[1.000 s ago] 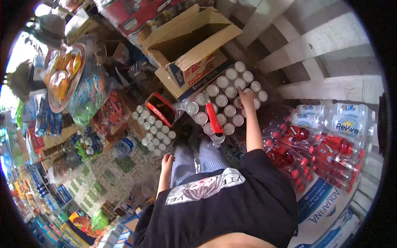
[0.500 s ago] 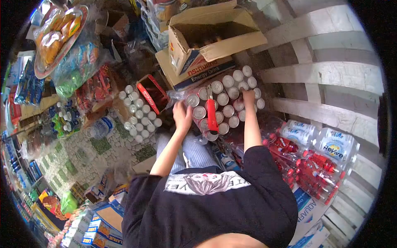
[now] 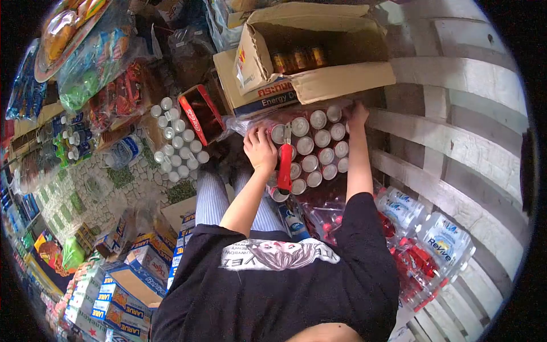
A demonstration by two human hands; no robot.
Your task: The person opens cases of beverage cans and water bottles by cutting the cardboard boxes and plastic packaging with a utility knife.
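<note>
A plastic-wrapped pack of drink cans (image 3: pixel 307 145) stands in front of me, silver lids up and red sides showing between them. A red-handled cutter (image 3: pixel 286 165) with a silver blade lies across the cans on the left. My left hand (image 3: pixel 261 149) is closed against the pack's left side, its fingers curled at a can there. At the far right corner, my right hand (image 3: pixel 358 115) is closed round the pack's edge, its fingertips partly hidden. My right forearm covers some of the right-hand cans.
Behind the pack, an open carton (image 3: pixel 336 80) with several small cans sits on an energy drink box (image 3: pixel 273 104). Left are a red Coca-Cola box (image 3: pixel 196 119) and white-capped bottles (image 3: pixel 181 142). White slats (image 3: pixel 456 125) and wrapped bottles (image 3: pixel 436 245) bound the right.
My right hand has moved from on top of the cans to the pack's far right corner. My left hand has come onto the pack's left side. The view has shifted.
</note>
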